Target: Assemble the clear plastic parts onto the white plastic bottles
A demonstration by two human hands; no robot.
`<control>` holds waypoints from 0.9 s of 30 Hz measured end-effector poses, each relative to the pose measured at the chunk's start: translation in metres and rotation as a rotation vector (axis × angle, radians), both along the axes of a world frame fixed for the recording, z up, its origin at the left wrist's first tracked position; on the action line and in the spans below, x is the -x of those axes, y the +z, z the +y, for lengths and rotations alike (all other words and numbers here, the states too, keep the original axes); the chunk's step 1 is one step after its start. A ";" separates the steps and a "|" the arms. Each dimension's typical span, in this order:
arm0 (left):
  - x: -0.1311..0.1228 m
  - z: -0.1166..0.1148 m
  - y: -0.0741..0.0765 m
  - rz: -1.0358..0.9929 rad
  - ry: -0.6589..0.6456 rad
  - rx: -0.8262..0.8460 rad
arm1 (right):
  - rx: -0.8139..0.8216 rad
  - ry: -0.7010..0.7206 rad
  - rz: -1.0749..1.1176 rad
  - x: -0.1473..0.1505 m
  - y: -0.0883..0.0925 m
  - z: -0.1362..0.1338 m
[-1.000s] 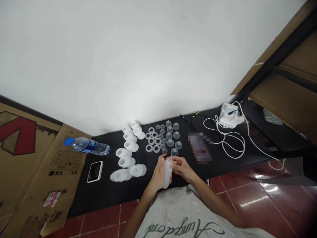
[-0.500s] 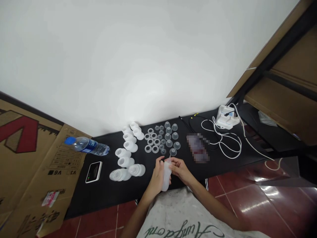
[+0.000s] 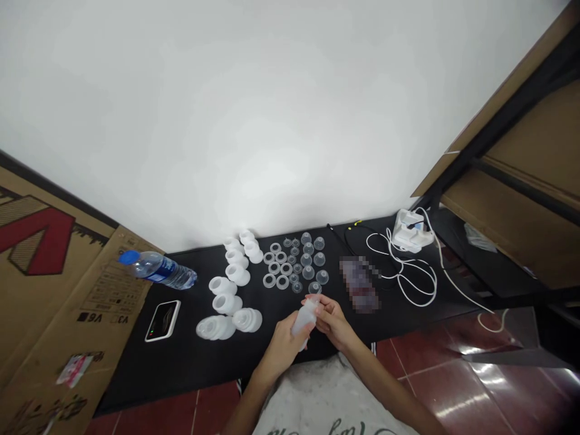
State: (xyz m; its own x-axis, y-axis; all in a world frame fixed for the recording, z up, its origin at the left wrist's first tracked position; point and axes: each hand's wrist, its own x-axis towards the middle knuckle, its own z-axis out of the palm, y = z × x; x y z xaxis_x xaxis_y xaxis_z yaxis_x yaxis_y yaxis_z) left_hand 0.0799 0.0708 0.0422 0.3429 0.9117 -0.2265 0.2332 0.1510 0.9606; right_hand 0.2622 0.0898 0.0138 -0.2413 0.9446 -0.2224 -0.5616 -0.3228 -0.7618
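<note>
My left hand (image 3: pixel 283 343) is wrapped round the body of a small translucent white bottle (image 3: pixel 304 318), which tilts up to the right. My right hand (image 3: pixel 333 320) pinches at the bottle's mouth; whatever small piece is in its fingertips is too small to make out. Both hands hover over the near edge of a black mat (image 3: pixel 190 356). Just beyond them lie several clear rings (image 3: pixel 275 267) and clear dome caps (image 3: pixel 312 260) in rows. More white bottles (image 3: pixel 229 284) lie on their sides to the left.
A water bottle with a blue cap (image 3: pixel 156 269) lies at the mat's left end, a phone (image 3: pixel 162 320) beside it. Flattened cardboard (image 3: pixel 54 302) covers the floor at left. A white charger with coiled cable (image 3: pixel 410 238) sits at right, below a dark shelf frame (image 3: pixel 507 199). Red tiles (image 3: pixel 453 374) lie nearby.
The view has tipped upward, so everything sits lower in frame. My left hand has tilted the bottle from nearly upright to a slant, its mouth toward my right hand.
</note>
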 end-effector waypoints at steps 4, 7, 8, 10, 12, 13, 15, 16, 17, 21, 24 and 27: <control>-0.007 -0.001 -0.003 0.135 0.073 -0.159 | -0.033 -0.037 -0.119 -0.005 0.003 0.002; -0.008 -0.006 -0.017 0.015 0.126 -0.142 | -0.135 -0.072 -0.298 -0.003 0.004 0.001; -0.009 -0.008 -0.022 -0.075 0.133 -0.076 | -0.185 -0.089 -0.369 -0.003 0.004 0.000; -0.009 -0.012 -0.030 -0.273 0.153 0.067 | -0.289 -0.152 -0.519 -0.002 0.002 0.000; -0.008 -0.014 -0.036 -0.441 0.184 0.170 | -0.367 -0.264 -0.688 -0.003 -0.002 0.000; -0.008 -0.015 -0.038 -0.503 0.199 0.203 | -0.396 -0.323 -0.775 -0.004 -0.004 0.002; -0.005 -0.016 -0.040 -0.595 0.208 0.250 | -0.434 -0.406 -0.923 -0.006 -0.008 0.006; -0.004 -0.016 -0.041 -0.629 0.204 0.266 | -0.444 -0.425 -0.978 -0.007 -0.009 0.009; -0.002 -0.017 -0.041 -0.655 0.196 0.276 | -0.453 -0.429 -1.021 -0.008 -0.010 0.012; 0.004 -0.017 -0.037 -0.635 0.183 0.261 | -0.503 -0.403 -1.123 -0.008 -0.011 0.019; 0.009 -0.015 -0.034 -0.508 0.202 0.202 | -0.549 -0.377 -1.149 -0.007 -0.010 0.017; 0.014 -0.011 -0.034 -0.362 0.240 0.075 | -0.561 -0.350 -1.111 -0.008 -0.010 0.015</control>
State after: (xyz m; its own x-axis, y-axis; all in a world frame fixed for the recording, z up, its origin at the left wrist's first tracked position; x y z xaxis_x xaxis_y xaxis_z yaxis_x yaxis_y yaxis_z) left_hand 0.0660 0.0596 0.0086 0.1927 0.9609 -0.1991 -0.1665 0.2319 0.9584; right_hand 0.2699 0.1048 0.0041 0.0936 0.9488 0.3017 0.4666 0.2259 -0.8551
